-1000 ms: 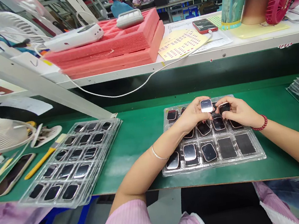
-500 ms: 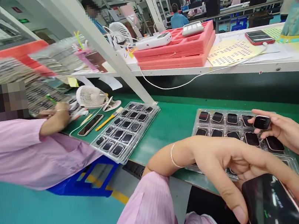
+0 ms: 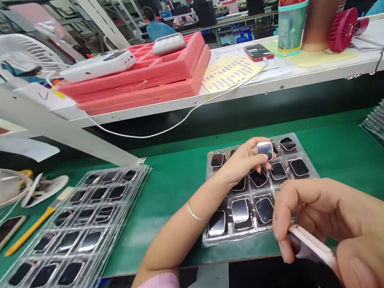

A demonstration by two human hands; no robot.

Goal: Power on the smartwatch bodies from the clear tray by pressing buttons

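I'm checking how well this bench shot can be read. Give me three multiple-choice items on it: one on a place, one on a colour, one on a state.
1. Where is the left hand?
A. Over the clear tray of watch bodies
B. On the white shelf
C. On the yellow-handled tool

2. What colour are the stacked foam trays on the shelf?
A. Blue
B. Pink-red
C. Black

3. What is the right hand doing?
A. Lying flat and empty on the mat
B. Pinching a pink-edged watch body close to the camera
C. Gripping the red fan

Answers:
1 A, the left hand holds a small watch body above the clear tray on the green mat.
2 B, the foam is pink-red under a white device.
3 B, its fingers close on the pink-edged watch body at the lower right.
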